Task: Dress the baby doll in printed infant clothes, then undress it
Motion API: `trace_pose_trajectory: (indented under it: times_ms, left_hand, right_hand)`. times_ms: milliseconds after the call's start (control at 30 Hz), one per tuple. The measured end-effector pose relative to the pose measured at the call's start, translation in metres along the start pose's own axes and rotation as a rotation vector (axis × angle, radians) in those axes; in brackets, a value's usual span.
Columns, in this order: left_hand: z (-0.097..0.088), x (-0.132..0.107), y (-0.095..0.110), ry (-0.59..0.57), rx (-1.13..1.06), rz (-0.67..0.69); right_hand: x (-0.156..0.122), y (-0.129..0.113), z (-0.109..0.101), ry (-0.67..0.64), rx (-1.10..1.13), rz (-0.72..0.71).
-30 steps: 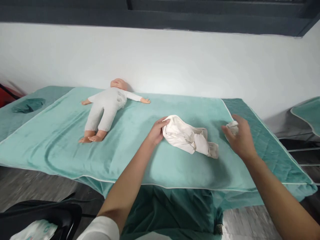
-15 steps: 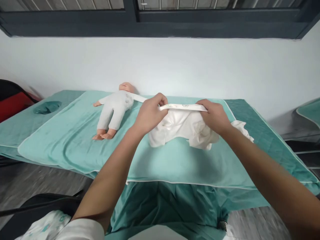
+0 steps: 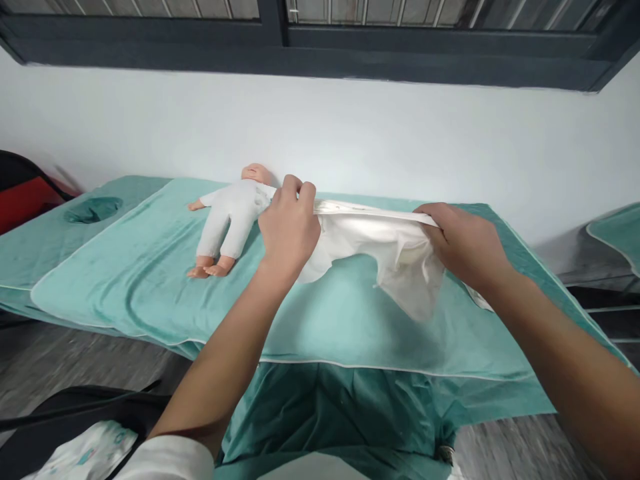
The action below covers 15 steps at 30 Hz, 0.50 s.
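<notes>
Stretched between my two hands is a white diaper point(image 3: 367, 230), held up above the bed with its top edge nearly level and its thin sides hanging down. My left hand point(image 3: 290, 220) is closed on one end of that edge. The other end is pinched by my right hand point(image 3: 463, 240), thumb on top. Left of my left hand, a baby doll point(image 3: 233, 213) in a white suit lies on its back, head toward the wall. Part of a white thing point(image 3: 479, 298) shows on the bed beneath my right wrist, mostly hidden.
A green padded bed point(image 3: 140, 273) with a face hole point(image 3: 93, 210) at its left end stands against the white wall point(image 3: 320, 133). At lower left, a white package with green print point(image 3: 87, 450) rests on a black seat point(image 3: 115, 403). Another green-covered surface point(image 3: 617, 233) is at right.
My hands have moved apart, left hand leftward and right hand rightward. The diaper, bunched before, is now pulled wider and its right side hangs lower. The doll has stayed in place.
</notes>
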State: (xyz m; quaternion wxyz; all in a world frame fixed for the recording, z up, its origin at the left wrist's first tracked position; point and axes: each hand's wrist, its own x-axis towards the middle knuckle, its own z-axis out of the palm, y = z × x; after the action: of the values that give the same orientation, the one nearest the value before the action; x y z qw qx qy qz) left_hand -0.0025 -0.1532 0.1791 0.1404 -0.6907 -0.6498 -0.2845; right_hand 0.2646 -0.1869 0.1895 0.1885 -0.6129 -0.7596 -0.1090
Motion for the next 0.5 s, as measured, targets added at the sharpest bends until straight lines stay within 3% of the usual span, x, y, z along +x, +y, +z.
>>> trace_pose_trajectory:
  times_ms: [133,267,400,500]
  left_hand:
    - [0.007,0.0,-0.012,-0.051,-0.016,0.006]
    - [0.013,-0.002,-0.027,-0.119,-0.125,0.006]
    - [0.007,-0.004,-0.04,-0.207,-0.142,0.004]
    - [-0.003,-0.004,-0.044,-0.357,-0.053,-0.018]
  right_hand:
    - [0.0,0.021,0.013,-0.025,-0.001,0.061]
    - [-0.005,0.038,0.022,-0.018,0.145,0.089]
    - [-0.013,0.047,0.018,-0.001,0.27,0.178]
    - [-0.012,0.049,0.012,0.011,0.309,0.293]
